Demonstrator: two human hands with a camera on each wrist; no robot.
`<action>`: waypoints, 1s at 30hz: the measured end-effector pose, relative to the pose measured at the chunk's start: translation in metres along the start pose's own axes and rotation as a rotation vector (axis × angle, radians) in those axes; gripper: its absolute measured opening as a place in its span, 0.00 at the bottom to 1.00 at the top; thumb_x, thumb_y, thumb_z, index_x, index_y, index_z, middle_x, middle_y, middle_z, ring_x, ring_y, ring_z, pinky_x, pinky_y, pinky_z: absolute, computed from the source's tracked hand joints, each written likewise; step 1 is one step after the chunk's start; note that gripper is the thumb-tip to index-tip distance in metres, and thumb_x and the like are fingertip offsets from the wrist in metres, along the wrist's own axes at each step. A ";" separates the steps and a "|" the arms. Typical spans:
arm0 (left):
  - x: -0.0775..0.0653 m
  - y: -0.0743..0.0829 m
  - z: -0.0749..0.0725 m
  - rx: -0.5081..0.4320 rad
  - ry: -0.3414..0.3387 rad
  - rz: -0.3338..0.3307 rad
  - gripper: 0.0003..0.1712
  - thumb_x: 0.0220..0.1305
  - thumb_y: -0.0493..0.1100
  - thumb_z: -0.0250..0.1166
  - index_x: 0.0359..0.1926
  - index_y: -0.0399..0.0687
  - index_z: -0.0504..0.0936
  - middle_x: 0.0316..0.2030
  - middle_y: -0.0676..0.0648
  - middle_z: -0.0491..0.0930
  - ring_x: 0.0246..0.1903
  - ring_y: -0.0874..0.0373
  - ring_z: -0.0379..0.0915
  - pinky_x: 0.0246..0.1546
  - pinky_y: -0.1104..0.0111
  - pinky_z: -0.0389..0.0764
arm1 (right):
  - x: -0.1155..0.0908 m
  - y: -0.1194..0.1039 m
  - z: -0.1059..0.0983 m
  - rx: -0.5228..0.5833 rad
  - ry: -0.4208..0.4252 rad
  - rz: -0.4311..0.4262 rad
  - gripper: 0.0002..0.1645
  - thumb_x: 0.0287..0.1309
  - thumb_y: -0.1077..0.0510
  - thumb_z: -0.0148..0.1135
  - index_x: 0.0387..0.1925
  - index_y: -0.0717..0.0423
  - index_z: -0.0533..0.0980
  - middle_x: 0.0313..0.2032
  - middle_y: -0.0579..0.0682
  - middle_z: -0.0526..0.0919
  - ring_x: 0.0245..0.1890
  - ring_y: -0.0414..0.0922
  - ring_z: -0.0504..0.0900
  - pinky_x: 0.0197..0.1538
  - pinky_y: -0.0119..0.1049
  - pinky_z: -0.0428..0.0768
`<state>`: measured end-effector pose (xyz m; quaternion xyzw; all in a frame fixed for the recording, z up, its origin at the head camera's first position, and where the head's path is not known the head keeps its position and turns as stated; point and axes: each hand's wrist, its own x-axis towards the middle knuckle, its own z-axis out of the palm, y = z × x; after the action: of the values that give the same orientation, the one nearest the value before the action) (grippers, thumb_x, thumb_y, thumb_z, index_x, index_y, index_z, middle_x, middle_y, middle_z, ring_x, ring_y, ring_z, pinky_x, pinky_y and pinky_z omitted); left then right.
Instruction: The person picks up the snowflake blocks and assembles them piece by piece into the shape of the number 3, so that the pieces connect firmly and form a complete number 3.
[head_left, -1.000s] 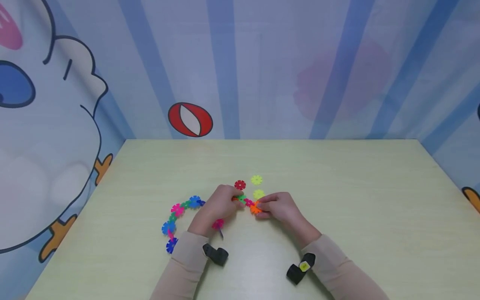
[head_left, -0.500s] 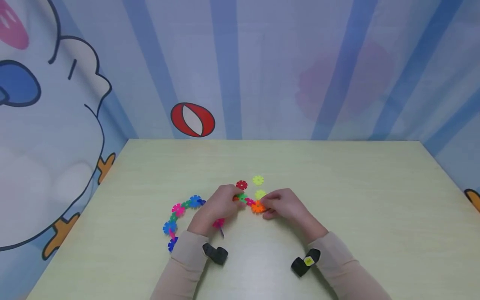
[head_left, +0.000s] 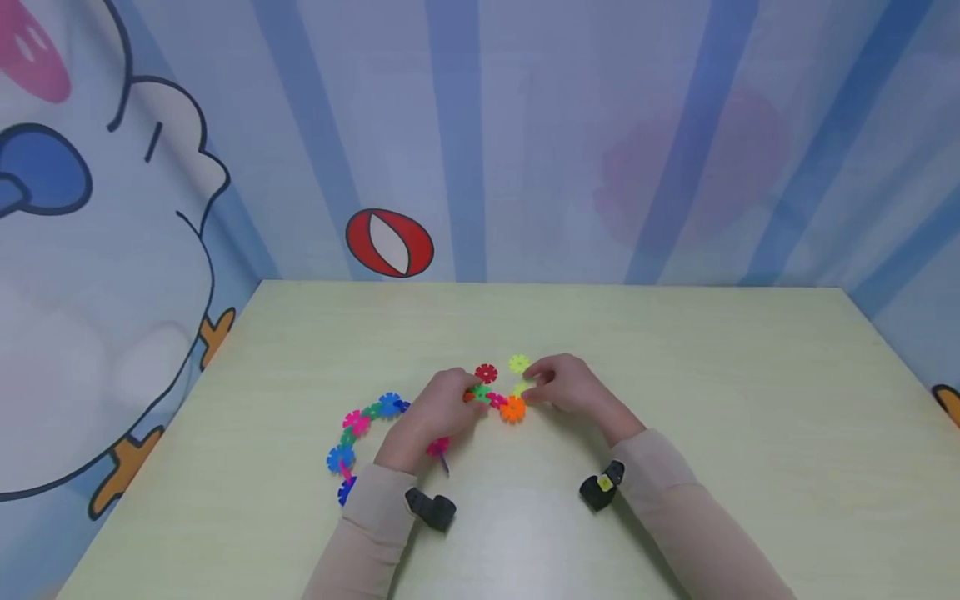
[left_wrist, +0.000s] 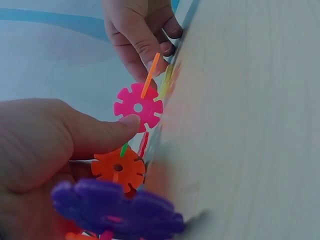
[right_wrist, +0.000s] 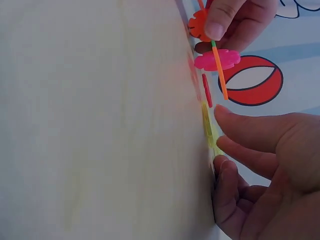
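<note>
My left hand (head_left: 446, 408) grips a chain of interlocking flower-shaped plastic discs, pinching it near a green disc (head_left: 481, 394). The chain's end reaches right through a pink disc (left_wrist: 137, 94) to an orange disc (head_left: 513, 409). In the left wrist view a purple disc (left_wrist: 115, 207) stands close to the camera, with another orange disc (left_wrist: 120, 169) behind it. My right hand (head_left: 567, 387) is beside two loose yellow discs, the farther one (head_left: 519, 363) lying flat. Its thumb and fingers are parted around the nearer yellow disc (right_wrist: 207, 120), which they partly hide.
A loose red disc (head_left: 486, 373) lies just beyond my left fingertips. The rest of the chain curves left over the pale table (head_left: 712, 375) through blue discs (head_left: 390, 404), partly hidden under my left forearm. A printed cloth backdrop (head_left: 562, 167) rises behind the table's far edge.
My right hand has let go of the orange disc and moved away from me to the yellow discs. The left hand keeps its hold on the chain.
</note>
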<state>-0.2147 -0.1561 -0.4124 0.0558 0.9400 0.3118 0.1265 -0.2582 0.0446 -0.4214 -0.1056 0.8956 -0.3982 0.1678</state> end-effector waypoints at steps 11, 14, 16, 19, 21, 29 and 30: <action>0.002 0.003 -0.001 0.013 0.019 0.005 0.25 0.63 0.41 0.65 0.60 0.39 0.76 0.55 0.41 0.75 0.55 0.47 0.69 0.59 0.55 0.73 | -0.002 -0.001 -0.003 -0.141 0.005 -0.008 0.14 0.53 0.61 0.69 0.41 0.61 0.79 0.34 0.52 0.76 0.36 0.47 0.72 0.40 0.36 0.74; 0.002 0.004 -0.002 0.023 0.024 0.025 0.26 0.61 0.41 0.67 0.61 0.40 0.76 0.54 0.42 0.75 0.55 0.47 0.70 0.58 0.55 0.74 | -0.008 0.002 -0.005 -0.105 0.041 -0.012 0.11 0.54 0.62 0.68 0.38 0.62 0.77 0.32 0.52 0.76 0.33 0.46 0.72 0.37 0.35 0.74; 0.002 0.005 -0.003 0.035 0.024 0.059 0.26 0.61 0.41 0.68 0.60 0.41 0.76 0.54 0.43 0.76 0.55 0.48 0.70 0.58 0.56 0.74 | -0.012 0.006 -0.005 -0.065 0.056 -0.008 0.09 0.55 0.61 0.67 0.36 0.61 0.76 0.30 0.52 0.76 0.31 0.45 0.72 0.34 0.33 0.73; 0.003 0.007 -0.004 0.034 0.018 0.112 0.26 0.60 0.41 0.69 0.59 0.42 0.77 0.54 0.44 0.76 0.56 0.48 0.70 0.59 0.56 0.73 | -0.020 0.011 -0.004 -0.013 0.055 -0.005 0.09 0.56 0.61 0.66 0.35 0.61 0.75 0.28 0.51 0.76 0.27 0.44 0.74 0.31 0.31 0.74; 0.004 0.008 -0.005 0.028 0.000 0.143 0.25 0.59 0.41 0.69 0.58 0.43 0.78 0.55 0.44 0.76 0.58 0.48 0.69 0.59 0.56 0.73 | -0.026 0.013 -0.002 0.030 0.051 0.003 0.10 0.56 0.62 0.67 0.36 0.62 0.75 0.28 0.51 0.77 0.26 0.43 0.76 0.31 0.31 0.76; 0.006 0.009 -0.005 0.025 -0.074 0.175 0.24 0.57 0.41 0.70 0.56 0.44 0.80 0.57 0.44 0.76 0.61 0.47 0.66 0.62 0.55 0.70 | -0.048 0.005 0.010 0.106 0.087 -0.042 0.13 0.56 0.64 0.65 0.44 0.65 0.80 0.27 0.50 0.81 0.23 0.41 0.79 0.32 0.32 0.79; 0.007 0.009 -0.004 0.028 -0.081 0.181 0.24 0.57 0.40 0.71 0.56 0.44 0.80 0.56 0.44 0.76 0.61 0.48 0.67 0.62 0.55 0.70 | -0.050 0.004 0.012 0.110 0.096 -0.043 0.12 0.56 0.65 0.65 0.43 0.65 0.80 0.26 0.50 0.81 0.23 0.41 0.79 0.31 0.32 0.79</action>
<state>-0.2220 -0.1500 -0.4054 0.1547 0.9296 0.3062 0.1349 -0.2079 0.0548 -0.4208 -0.0961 0.8769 -0.4551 0.1216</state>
